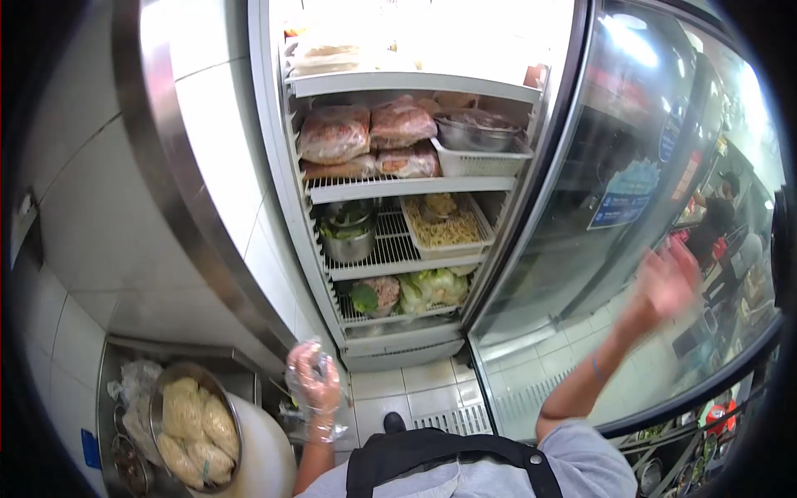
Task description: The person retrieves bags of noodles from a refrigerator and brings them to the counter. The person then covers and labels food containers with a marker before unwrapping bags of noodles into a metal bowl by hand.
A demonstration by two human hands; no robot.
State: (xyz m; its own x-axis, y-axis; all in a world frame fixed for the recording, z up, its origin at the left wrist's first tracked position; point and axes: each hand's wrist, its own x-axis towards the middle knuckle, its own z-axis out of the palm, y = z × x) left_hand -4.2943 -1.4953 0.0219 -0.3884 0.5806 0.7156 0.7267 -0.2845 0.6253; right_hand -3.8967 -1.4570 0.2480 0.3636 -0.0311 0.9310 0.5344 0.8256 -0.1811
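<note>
Left grip [315, 383], in a loose plastic glove [339, 432], looks half-curled; can't tell if it's pinching anything. Right grip [668, 278] is up by the open glass door [573, 286], too blurred to read. If that door swung in, I reckon it'd clip the right arm [585, 378]. Fridge [403, 355] sits straight ahead, top shelf [415, 85] washed out.

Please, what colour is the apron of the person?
The apron is black, best seen in the head view.

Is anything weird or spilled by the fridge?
One odd thing: the left hand wears a clear plastic glove, but the right hand, though blurred, looks bare. I can't see any spill around the open fridge.
</note>
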